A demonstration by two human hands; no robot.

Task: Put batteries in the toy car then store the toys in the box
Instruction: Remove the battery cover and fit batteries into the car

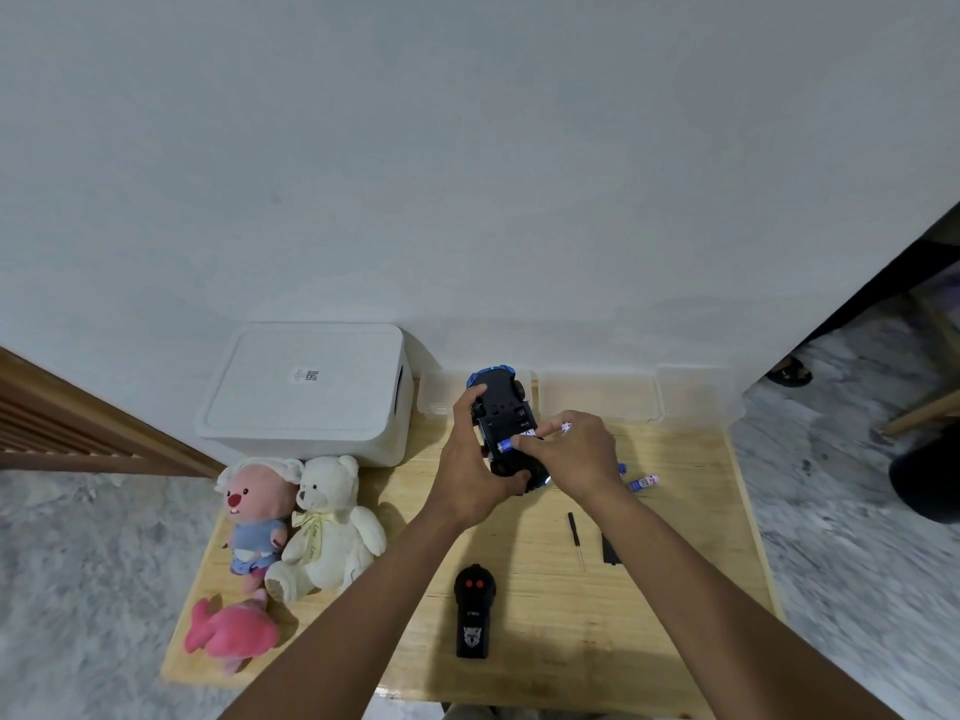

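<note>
While L hand (470,459) grips upturned black plastic car (506,405), R hand (576,454) pinches cylindrical batt (503,447)

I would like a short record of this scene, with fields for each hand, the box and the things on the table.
left hand: grips the toy car, underside up
right hand: pinches a battery at the car's open compartment
box: white, lid on, behind the plush toys
table: spare battery, screwdriver, remote
</note>
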